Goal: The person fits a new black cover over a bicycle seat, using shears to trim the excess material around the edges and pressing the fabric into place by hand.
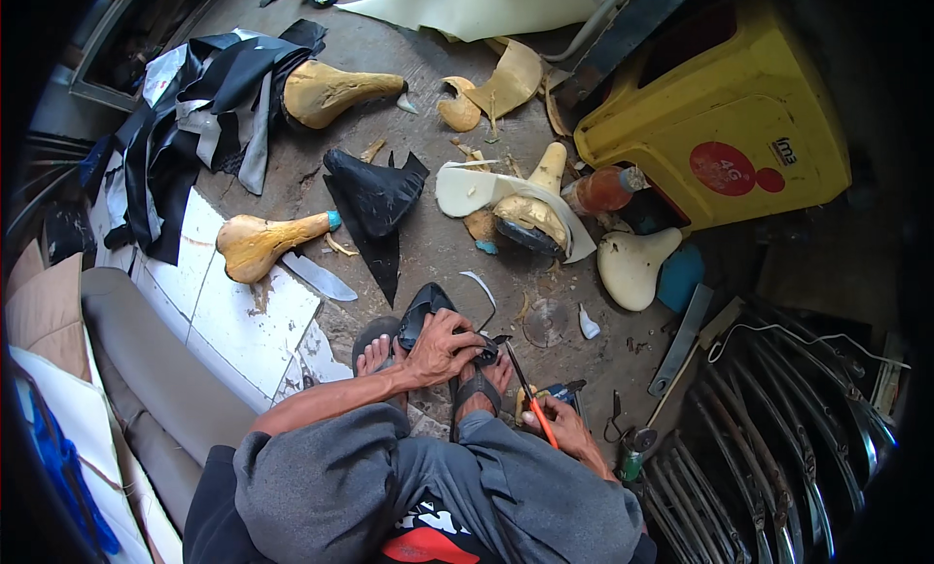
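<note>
My left hand (446, 348) grips a black bicycle saddle (424, 311) between my sandalled feet (375, 350), its fingers curled over the near part. A narrow dark strip hangs from that part. My right hand (556, 420) is closed on orange-handled scissors (540, 415), their dark blades pointing up-left toward the saddle. Some small tools (567, 391) lie just beyond the right hand. Above the saddle, a thin white strip (479, 282) lies on the concrete floor. Farther up sit a black cover piece (375, 199) and a yellowish foam saddle (261, 245).
Black offcuts (175, 145) lie upper left, foam saddles (637, 262) and scraps (511, 77) ahead. A yellow plastic crate (720, 107) and an orange bottle (603, 189) stand upper right. Curved metal bars (769, 437) are stacked lower right, a grey padded piece (161, 369) lies at left.
</note>
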The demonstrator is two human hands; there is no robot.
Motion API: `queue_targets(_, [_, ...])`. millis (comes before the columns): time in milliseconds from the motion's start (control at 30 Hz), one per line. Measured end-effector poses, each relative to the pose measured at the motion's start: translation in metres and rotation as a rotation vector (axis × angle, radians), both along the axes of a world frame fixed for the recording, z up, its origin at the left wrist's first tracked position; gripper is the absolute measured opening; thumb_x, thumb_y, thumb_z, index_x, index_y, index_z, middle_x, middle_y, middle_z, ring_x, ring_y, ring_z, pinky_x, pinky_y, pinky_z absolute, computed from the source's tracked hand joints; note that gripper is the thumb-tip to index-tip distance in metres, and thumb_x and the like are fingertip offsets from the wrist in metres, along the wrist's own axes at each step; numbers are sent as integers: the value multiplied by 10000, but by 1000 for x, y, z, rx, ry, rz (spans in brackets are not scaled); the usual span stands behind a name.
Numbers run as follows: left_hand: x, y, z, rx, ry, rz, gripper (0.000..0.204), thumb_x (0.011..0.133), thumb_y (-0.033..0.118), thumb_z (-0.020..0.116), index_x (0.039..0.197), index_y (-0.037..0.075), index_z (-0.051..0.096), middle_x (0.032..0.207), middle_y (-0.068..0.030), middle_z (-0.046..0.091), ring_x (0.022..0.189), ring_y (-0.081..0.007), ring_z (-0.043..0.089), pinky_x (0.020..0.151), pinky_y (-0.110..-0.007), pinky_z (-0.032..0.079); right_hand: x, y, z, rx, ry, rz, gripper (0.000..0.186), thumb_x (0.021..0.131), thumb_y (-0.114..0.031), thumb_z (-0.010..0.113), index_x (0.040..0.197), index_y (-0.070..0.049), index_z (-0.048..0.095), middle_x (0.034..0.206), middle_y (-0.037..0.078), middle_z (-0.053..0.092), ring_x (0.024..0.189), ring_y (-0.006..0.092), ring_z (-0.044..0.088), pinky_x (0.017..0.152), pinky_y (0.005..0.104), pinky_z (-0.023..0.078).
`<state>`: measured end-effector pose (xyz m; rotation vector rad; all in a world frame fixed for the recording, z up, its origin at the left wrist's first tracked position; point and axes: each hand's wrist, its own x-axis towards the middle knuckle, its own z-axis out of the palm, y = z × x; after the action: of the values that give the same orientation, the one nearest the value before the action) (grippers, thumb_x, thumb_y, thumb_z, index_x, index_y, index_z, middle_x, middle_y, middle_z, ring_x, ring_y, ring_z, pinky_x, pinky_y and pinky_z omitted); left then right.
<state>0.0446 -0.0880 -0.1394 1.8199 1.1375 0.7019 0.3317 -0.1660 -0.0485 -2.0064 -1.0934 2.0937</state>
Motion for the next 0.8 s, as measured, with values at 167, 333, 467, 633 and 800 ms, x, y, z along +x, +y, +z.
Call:
queue_targets(167, [-1,-1,0,-42,-18,29,182,792,159,759,968,120,735,974,-42,611,989,-231,544,821,-382,362,3,12,15,-211,-1,62,554,856,-541,729,1096,-50,632,764,-6,576,666,90,510,597,261,411])
queue_targets(333, [-8,0,-5,20,-82,24,206,757,66,747,959,67,704,962,-78,612,992,-267,572,856,-389,428,3,19,2,-241,17,159,610,858,-605,692,1083,-41,628,743,6,572,637,104,523,583,266,416])
queue_targets(467, [-14,-1,-2,76,-118,30,229,716,-7,735,937,19,680,958,-109,607,960,-303,588,861,-395,484,-15,40,1,-284,11,187,678,853,-657,665,1056,-12,623,724,6,563,611,108,536,558,271,426])
queue_targets(633, [-16,-2,-5,102,-131,28,220,719,0,758,928,26,696,951,-104,614,971,-297,599,845,-382,492,-34,52,-9,-279,17,110,608,896,-636,618,1005,-38,633,681,-2,550,579,100,540,530,265,437])
queue_targets(800, [-19,-4,-7,104,-146,13,222,726,11,774,940,31,718,959,-98,623,994,-289,608,845,-371,505,-28,48,-20,-175,19,213,585,871,-582,700,967,-6,658,625,-5,543,540,83,521,469,254,383])
